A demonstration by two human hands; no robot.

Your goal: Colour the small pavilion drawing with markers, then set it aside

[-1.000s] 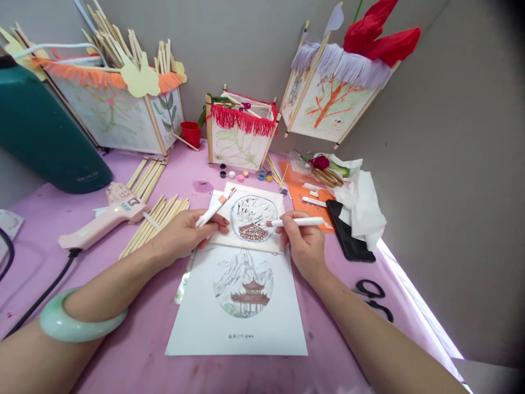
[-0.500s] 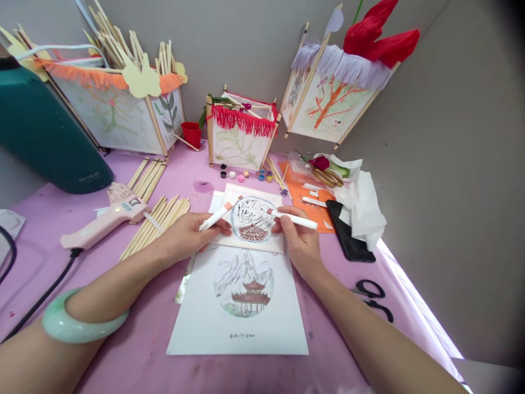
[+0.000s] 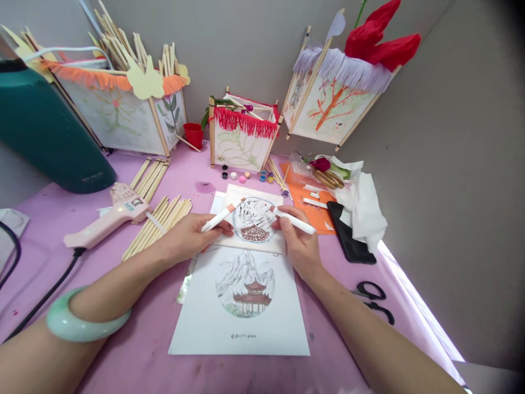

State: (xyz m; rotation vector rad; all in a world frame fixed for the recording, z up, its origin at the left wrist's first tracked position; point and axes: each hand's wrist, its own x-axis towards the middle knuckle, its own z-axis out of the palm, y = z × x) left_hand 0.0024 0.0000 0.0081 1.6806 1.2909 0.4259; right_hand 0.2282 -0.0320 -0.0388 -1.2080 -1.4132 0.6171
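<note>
My left hand (image 3: 200, 231) is closed around a white marker (image 3: 217, 219) with an orange-brown band, its tip pointing up and right over the drawing. In my right hand (image 3: 297, 235) is another white marker (image 3: 296, 220), its tip at the upper right part of the drawing. Both hands rest along the sides of a white fabric-like piece (image 3: 235, 191). On it, a blue circle surrounds black strokes and a brown roof shape (image 3: 255, 233). Just below lies a printed sheet (image 3: 197, 328) with a round picture of mountains and a red-roofed pavilion (image 3: 253, 295).
Paper lanterns (image 3: 241, 148) stand along the back. Left are wooden sticks (image 3: 158, 227), a pink glue gun (image 3: 104, 221) and a teal bottle (image 3: 49, 126). Small paint pots (image 3: 242, 179) sit behind the drawing. Right are a phone (image 3: 348, 241), crumpled tissue (image 3: 367, 213) and black-handled scissors (image 3: 375, 298).
My right hand's marker has tilted slightly, its back end lower and its tip a little higher. My left hand keeps its marker in nearly the same place. The whole view has shifted slightly.
</note>
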